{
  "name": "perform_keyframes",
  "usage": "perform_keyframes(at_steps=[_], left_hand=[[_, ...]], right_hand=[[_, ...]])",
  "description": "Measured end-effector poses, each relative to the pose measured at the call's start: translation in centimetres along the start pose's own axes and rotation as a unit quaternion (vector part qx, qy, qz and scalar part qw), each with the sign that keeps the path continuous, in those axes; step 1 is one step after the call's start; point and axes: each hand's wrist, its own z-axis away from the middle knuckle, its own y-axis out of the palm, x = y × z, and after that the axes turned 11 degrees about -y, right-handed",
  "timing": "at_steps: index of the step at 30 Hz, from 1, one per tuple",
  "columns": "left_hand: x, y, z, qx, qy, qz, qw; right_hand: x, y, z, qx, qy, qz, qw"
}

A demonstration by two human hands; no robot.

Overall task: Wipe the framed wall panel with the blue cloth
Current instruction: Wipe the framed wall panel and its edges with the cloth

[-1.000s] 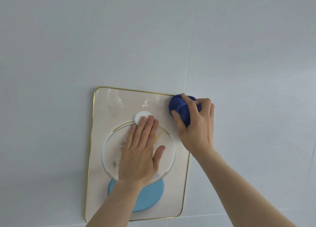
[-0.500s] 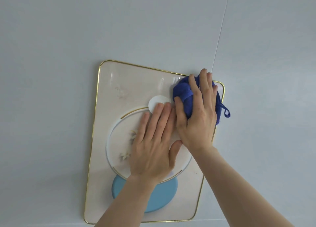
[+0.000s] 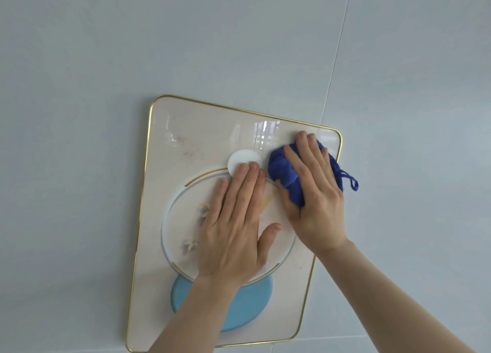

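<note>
The framed wall panel (image 3: 186,129) is cream with a thin gold rim, a large white ring, a small white disc and a light blue disc near its bottom. It hangs on the pale wall. My left hand (image 3: 233,225) lies flat on the ring, fingers together, touching the small white disc. My right hand (image 3: 316,193) presses a bunched blue cloth (image 3: 285,177) against the panel's upper right part, just below the top right corner. A loose thread of the cloth dangles past the right rim.
Pale grey wall panels (image 3: 106,46) surround the frame, with a thin vertical seam (image 3: 337,49) running above the panel's right corner. Faint brownish smudges (image 3: 188,148) show on the panel's upper left area.
My right hand has carried the blue cloth from the top edge a little down onto the panel's upper right face. The view has shifted, showing the right corner. My left hand stays flat.
</note>
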Motion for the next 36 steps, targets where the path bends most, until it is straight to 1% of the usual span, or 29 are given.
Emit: perform_keyframes(at_steps=[7,12,16,19,21,23,25,26,28,29,30,32,33,34,35,36], left_hand=[[-0.3,-0.9,-0.1,0.027,-0.003,-0.004,1.000],[-0.5,-2.0,-0.1,0.053,-0.010,0.018,0.998],[-0.9,-3.0,-0.3,0.084,-0.025,0.017,0.996],[-1.5,-4.2,-0.4,0.121,-0.036,0.011,0.992],[-1.7,-5.2,-0.7,0.154,-0.043,0.010,0.987],[-1.7,-6.4,-1.0,0.184,-0.045,0.014,0.982],[-1.7,-8.0,-1.1,0.186,-0.031,0.024,0.982],[-1.5,-8.9,-1.0,0.177,-0.017,0.033,0.983],[-0.9,-10.5,-0.5,0.152,0.007,0.058,0.987],[-0.3,-11.1,-0.3,0.139,0.007,0.069,0.988],[0.3,-11.5,-0.1,0.129,-0.004,0.075,0.989],[2.0,-12.3,0.0,0.118,-0.043,0.082,0.989],[3.0,-12.5,0.0,0.111,-0.061,0.081,0.989],[4.1,-12.7,-0.1,0.103,-0.075,0.076,0.989],[5.1,-12.8,-0.2,0.094,-0.089,0.070,0.989],[6.1,-12.8,-0.5,0.085,-0.105,0.066,0.989]], right_hand=[[1.2,-1.6,2.7,0.051,0.041,0.008,0.998],[2.1,-3.5,6.0,0.099,0.051,0.043,0.993],[2.8,-4.9,5.9,0.143,0.056,0.079,0.985],[4.0,-5.7,5.1,0.174,0.077,0.104,0.976],[5.2,-6.5,4.9,0.213,0.112,0.115,0.964],[6.4,-7.4,4.7,0.280,0.170,0.112,0.938],[7.0,-8.2,4.8,0.328,0.231,0.095,0.911],[7.2,-8.6,4.6,0.333,0.266,0.075,0.901],[7.7,-9.3,3.9,0.301,0.356,0.015,0.885],[7.7,-9.6,3.5,0.280,0.411,-0.024,0.867],[7.6,-9.8,3.1,0.257,0.468,-0.070,0.842],[7.3,-10.2,2.2,0.186,0.573,-0.170,0.780],[7.2,-10.3,1.7,0.144,0.608,-0.213,0.751],[7.1,-10.4,1.0,0.107,0.626,-0.246,0.732],[7.3,-10.3,0.2,0.078,0.632,-0.271,0.721],[7.5,-10.1,-0.9,0.051,0.627,-0.292,0.720]])
